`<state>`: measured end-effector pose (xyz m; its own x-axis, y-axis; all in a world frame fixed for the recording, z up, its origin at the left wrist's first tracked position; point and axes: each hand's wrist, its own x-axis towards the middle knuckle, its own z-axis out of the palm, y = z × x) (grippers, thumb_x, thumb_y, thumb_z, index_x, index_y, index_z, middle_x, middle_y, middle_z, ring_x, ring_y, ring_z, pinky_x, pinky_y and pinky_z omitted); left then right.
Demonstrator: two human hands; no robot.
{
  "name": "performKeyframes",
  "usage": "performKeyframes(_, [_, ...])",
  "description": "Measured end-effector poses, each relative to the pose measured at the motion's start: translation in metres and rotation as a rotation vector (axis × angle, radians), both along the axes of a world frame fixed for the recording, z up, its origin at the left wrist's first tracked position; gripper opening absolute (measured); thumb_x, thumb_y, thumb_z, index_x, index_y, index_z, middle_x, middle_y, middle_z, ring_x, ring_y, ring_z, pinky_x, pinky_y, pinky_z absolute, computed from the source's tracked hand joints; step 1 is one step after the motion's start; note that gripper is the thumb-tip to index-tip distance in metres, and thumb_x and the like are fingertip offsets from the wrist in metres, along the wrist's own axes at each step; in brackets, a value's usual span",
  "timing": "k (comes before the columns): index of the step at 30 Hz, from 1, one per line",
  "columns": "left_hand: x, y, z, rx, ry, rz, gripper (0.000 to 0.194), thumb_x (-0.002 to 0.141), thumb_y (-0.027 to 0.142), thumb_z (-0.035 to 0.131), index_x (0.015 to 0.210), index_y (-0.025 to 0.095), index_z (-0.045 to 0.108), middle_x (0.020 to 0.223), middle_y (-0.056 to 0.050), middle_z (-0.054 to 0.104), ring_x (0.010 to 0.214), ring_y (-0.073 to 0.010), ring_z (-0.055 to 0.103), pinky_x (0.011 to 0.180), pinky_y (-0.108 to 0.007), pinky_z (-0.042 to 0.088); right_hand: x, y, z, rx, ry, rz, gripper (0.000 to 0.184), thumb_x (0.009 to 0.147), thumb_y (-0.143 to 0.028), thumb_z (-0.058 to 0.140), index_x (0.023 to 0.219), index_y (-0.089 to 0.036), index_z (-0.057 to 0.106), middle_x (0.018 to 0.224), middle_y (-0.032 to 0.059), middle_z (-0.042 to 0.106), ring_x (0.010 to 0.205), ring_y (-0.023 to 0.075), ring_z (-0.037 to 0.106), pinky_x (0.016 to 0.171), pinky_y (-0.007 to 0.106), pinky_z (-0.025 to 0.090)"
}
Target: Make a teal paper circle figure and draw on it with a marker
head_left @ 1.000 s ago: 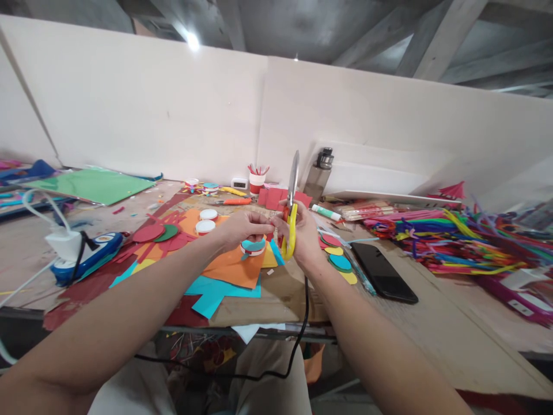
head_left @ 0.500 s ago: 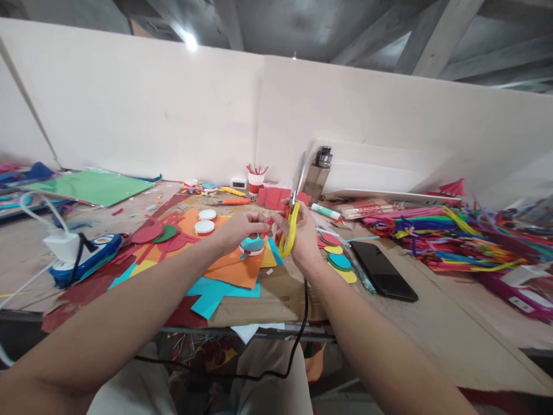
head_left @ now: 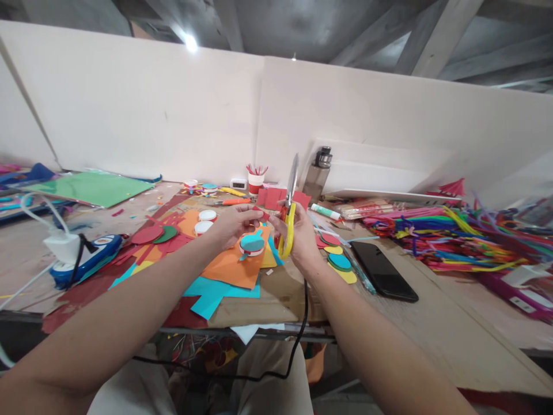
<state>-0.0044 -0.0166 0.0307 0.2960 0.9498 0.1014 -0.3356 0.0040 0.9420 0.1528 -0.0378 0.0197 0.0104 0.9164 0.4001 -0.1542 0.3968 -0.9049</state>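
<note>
Left hand, centre of frame: fingers pinch a small red paper piece. Right hand holds yellow-handled metal scissors, blades upward, its fingertips also at the red piece. Round white-and-red container with blue paper top sits just below, on orange paper.

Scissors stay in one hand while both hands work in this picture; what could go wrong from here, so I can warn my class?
The scissors point upward from the right hand, close to the left hand, so a slip might nick fingers. The small red piece at the fingertips could easily be dropped among the red scraps. The black cable hangs over the table edge and could snag an arm.
</note>
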Motion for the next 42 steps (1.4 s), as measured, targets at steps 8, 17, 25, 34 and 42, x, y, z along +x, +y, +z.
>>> performKeyframes(8, [0.000,0.000,0.002,0.054,-0.088,-0.016,0.017,0.068,0.024,0.077,0.069,0.012,0.065,0.061,-0.001,0.059,0.056,-0.0071,0.052,0.055,-0.020,0.039,-0.006,-0.010,0.010,-0.121,0.136,0.056,0.042,0.070,-0.044,0.077,0.097,-0.025,0.051,0.063,-0.0080,0.054,0.043,0.0068,0.048,0.038,0.018,0.042])
performKeyframes(17, [-0.001,0.000,0.001,0.109,-0.008,-0.075,0.019,0.067,0.026,0.078,0.066,0.013,0.063,0.058,0.000,0.058,0.054,-0.0076,0.051,0.056,-0.022,0.039,-0.006,-0.008,0.009,-0.196,0.081,0.067,0.044,0.068,-0.047,0.078,0.096,-0.024,0.053,0.053,-0.0100,0.049,0.039,0.0070,0.045,0.035,0.017,0.039])
performKeyframes(25, [-0.003,0.003,-0.001,0.090,0.002,-0.090,0.020,0.068,0.027,0.077,0.068,0.012,0.065,0.060,0.000,0.058,0.055,-0.0071,0.050,0.056,-0.021,0.039,-0.006,-0.010,0.011,-0.189,0.112,0.052,0.050,0.064,-0.045,0.080,0.099,-0.024,0.052,0.056,-0.0102,0.050,0.040,0.0067,0.046,0.036,0.018,0.038])
performKeyframes(34, [-0.004,0.005,-0.003,0.047,0.018,-0.064,0.021,0.066,0.027,0.079,0.070,0.010,0.066,0.062,-0.001,0.059,0.055,-0.0069,0.050,0.056,-0.021,0.039,-0.003,-0.008,0.009,-0.117,0.070,0.048,0.050,0.065,-0.042,0.079,0.102,-0.026,0.050,0.061,-0.0092,0.050,0.044,0.0074,0.047,0.039,0.020,0.038])
performKeyframes(42, [-0.004,0.007,-0.006,0.058,0.048,-0.101,0.022,0.066,0.028,0.080,0.070,0.011,0.066,0.061,0.000,0.056,0.057,-0.0069,0.050,0.056,-0.021,0.038,0.000,-0.004,0.002,-0.073,0.047,0.079,0.050,0.063,-0.033,0.081,0.103,-0.024,0.053,0.068,-0.0077,0.057,0.044,0.0061,0.048,0.041,0.020,0.039])
